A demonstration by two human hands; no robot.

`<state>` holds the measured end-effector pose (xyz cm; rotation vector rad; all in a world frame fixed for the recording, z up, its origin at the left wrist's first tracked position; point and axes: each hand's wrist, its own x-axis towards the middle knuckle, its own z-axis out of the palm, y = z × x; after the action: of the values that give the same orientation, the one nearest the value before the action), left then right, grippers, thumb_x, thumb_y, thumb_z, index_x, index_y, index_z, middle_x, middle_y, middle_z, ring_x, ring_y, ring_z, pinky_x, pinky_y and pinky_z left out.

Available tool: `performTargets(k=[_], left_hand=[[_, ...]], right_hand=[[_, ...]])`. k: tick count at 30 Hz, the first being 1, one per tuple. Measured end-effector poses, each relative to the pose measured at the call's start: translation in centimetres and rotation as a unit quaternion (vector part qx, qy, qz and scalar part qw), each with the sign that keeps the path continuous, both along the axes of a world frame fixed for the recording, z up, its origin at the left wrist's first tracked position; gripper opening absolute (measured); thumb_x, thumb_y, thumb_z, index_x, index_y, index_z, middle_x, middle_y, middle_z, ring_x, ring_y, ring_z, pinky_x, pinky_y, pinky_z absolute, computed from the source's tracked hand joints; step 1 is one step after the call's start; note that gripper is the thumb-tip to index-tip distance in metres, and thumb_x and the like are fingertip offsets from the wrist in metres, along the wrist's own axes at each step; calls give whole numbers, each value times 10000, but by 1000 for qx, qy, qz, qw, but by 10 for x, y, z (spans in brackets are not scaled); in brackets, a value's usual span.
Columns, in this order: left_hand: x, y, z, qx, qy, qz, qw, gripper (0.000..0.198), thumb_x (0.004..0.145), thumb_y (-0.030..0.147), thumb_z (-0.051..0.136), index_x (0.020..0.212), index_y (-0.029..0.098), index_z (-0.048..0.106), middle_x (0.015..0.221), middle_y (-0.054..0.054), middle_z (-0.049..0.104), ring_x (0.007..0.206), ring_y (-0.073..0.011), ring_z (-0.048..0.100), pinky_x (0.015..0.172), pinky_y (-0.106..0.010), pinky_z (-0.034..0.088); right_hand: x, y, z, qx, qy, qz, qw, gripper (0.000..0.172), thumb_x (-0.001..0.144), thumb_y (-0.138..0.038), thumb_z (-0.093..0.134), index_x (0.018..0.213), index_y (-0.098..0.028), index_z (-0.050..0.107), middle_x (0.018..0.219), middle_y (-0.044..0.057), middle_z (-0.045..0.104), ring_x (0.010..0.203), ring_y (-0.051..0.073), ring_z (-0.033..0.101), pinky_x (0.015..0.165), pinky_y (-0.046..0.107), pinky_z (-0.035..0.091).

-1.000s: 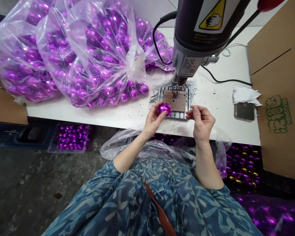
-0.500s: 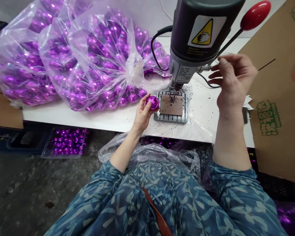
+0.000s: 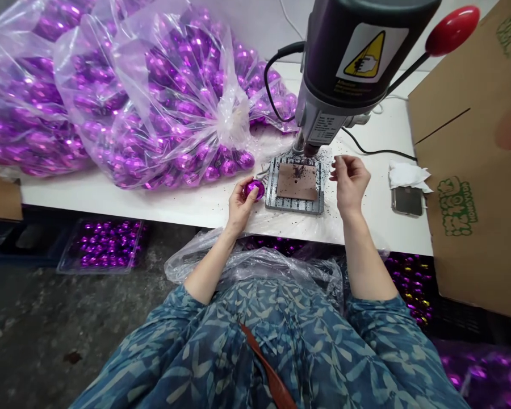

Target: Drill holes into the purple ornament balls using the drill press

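Note:
My left hand [image 3: 239,205] grips a shiny purple faceted ball [image 3: 254,190] between thumb and fingers, just left of the drill press base [image 3: 296,208]. On that slotted metal base lies a brown board [image 3: 297,182] with a small hole and dark shavings. Above the board stands the drill press [image 3: 357,62], with a warning sticker and a red-knobbed lever [image 3: 451,31]. My right hand [image 3: 351,184] hovers right of the base, its fingers curled in towards the thumb. Whether anything small is inside them I cannot make out.
Clear bags of purple balls [image 3: 162,108] cover the left of the white table [image 3: 187,204]. A phone [image 3: 407,201] and white tissue [image 3: 406,175] lie at the right, beside a cardboard box [image 3: 472,170]. On the floor sits a clear bin [image 3: 104,244] of purple pieces.
My right hand has come down and left from near the lever to beside the drill press base. My left hand, still holding the ball, has shifted slightly left and down.

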<state>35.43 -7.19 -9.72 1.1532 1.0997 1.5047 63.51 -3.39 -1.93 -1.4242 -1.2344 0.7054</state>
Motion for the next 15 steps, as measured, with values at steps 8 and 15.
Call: performTargets(k=[8, 15], left_hand=[[3, -5, -14, -14, -7, 33, 999, 698, 786, 753, 953, 1258, 277, 760, 1243, -69, 798, 1093, -193, 759, 1028, -363, 618], [4, -4, -14, -11, 5, 23, 1000, 733, 799, 801, 918, 1267, 264, 743, 1259, -76, 784, 1118, -202, 753, 1043, -366, 609]], right_hand=[[-21, -12, -7, -32, -31, -20, 999, 763, 985, -693, 516, 1311, -9, 607, 1204, 103, 615, 1293, -51, 542, 1264, 145, 583], [-23, -6, 6, 18, -8, -96, 995, 764, 986, -699, 514, 1299, -6, 591, 1115, 85, 604, 1124, -91, 514, 1077, 48, 565]])
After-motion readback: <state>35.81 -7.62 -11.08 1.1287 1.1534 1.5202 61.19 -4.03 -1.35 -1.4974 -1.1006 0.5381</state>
